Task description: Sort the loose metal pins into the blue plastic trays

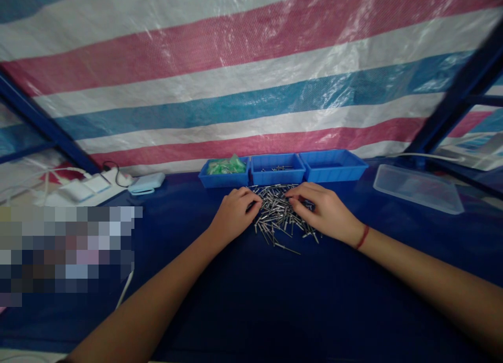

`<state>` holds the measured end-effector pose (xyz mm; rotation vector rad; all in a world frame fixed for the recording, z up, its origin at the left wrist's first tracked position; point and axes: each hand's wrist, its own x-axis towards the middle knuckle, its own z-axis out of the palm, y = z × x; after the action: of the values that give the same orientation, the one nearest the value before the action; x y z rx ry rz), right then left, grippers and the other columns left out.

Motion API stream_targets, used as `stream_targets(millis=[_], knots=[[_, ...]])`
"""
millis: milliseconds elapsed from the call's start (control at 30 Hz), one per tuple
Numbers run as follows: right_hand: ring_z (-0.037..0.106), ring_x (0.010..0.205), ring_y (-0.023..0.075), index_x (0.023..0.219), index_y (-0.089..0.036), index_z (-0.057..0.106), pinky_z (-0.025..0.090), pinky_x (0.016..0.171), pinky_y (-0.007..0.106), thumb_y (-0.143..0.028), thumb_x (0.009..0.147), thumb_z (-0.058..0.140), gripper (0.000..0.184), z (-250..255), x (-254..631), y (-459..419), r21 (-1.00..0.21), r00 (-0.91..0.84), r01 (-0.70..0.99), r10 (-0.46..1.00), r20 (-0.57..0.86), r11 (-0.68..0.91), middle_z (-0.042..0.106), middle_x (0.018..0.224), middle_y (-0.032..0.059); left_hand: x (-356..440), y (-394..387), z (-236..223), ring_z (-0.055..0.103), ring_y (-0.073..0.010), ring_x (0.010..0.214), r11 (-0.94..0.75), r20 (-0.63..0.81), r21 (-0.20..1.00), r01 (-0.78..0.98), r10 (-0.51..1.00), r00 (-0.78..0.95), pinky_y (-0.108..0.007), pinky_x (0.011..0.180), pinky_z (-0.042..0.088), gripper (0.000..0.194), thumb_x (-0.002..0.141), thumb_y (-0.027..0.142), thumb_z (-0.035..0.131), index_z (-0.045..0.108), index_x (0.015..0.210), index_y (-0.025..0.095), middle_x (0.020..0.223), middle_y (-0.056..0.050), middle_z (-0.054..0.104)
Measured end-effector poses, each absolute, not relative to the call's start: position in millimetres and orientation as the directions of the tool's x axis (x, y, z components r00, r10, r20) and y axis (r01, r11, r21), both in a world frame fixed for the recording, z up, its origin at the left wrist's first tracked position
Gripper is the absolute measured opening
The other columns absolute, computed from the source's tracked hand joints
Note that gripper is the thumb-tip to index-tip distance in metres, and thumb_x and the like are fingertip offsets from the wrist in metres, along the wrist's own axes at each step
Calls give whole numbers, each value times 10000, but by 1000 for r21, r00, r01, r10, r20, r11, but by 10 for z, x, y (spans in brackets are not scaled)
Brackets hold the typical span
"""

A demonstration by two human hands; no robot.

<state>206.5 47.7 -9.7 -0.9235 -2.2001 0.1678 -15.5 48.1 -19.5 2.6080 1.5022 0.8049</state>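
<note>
A loose pile of silvery blind rivets (277,208) lies on the dark blue table, with a few strays along its near side. My left hand (236,211) rests at the pile's left edge, fingers curled and thumb drawn close to the index finger. From the right, my right hand (320,208) reaches into the pile, thumb and index fingertips nearly together. Whatever either pinch contains is too small to make out. A red cord circles the right wrist.
Behind the pile stand three blue bins: one with green plastic packaging (226,166), a middle bin (278,175) with some rivets, and a right bin (334,169). A translucent lid (418,189) lies right. A power strip (94,187) and light-blue case (146,183) sit left.
</note>
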Motion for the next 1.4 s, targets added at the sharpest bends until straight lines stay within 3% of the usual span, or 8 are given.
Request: stream_targets(millis=[200, 467, 667, 1033, 1200, 1400], knots=[[600, 831, 190, 898, -172, 631, 480, 780, 360, -205, 858, 474, 165, -106, 2067, 474, -381, -477, 562, 664, 576, 734, 662, 875, 64, -176, 484, -191, 560, -202, 883, -514, 381, 248, 821, 831, 405, -358, 782, 444, 174, 803, 349, 623, 671, 922, 231, 952, -34, 615], [598, 828, 188, 887, -173, 637, 479, 778, 356, -202, 855, 475, 167, -85, 2041, 448, -392, -473, 559, 670, 572, 730, 663, 867, 61, -141, 436, -146, 574, -193, 852, -525, 408, 92, 846, 795, 449, -322, 711, 407, 133, 863, 251, 550, 679, 879, 222, 927, -26, 648], [598, 812, 181, 884, -171, 639, 480, 762, 342, -204, 857, 474, 171, -103, 2039, 445, -384, -477, 551, 657, 583, 741, 661, 857, 57, -128, 432, -169, 576, -191, 877, -514, 392, 93, 853, 806, 443, -318, 720, 403, 149, 858, 306, 566, 673, 935, 236, 966, -24, 637], [598, 814, 183, 875, -173, 635, 475, 767, 342, -196, 860, 486, 152, -79, 2018, 420, -364, -479, 547, 638, 603, 754, 667, 848, 55, -120, 417, -170, 576, -189, 877, -479, 389, 14, 877, 811, 437, -297, 690, 391, 153, 901, 214, 470, 620, 914, 183, 957, -40, 613], [585, 818, 188, 906, -164, 627, 467, 772, 352, -190, 856, 498, 142, -40, 2000, 356, -315, -512, 550, 610, 606, 774, 660, 862, 62, -121, 363, -102, 571, -177, 882, -569, 518, 52, 821, 718, 465, -305, 730, 394, 131, 905, 186, 444, 573, 916, 167, 948, -41, 605], [565, 836, 187, 923, -169, 613, 450, 789, 352, -243, 875, 508, 138, 1, 1930, 227, -324, -567, 497, 584, 581, 805, 644, 886, 64, -16, 200, 13, 559, -171, 941, -702, 631, 193, 686, 624, 461, -314, 774, 397, 111, 917, 178, 424, 534, 924, 166, 952, -47, 599]])
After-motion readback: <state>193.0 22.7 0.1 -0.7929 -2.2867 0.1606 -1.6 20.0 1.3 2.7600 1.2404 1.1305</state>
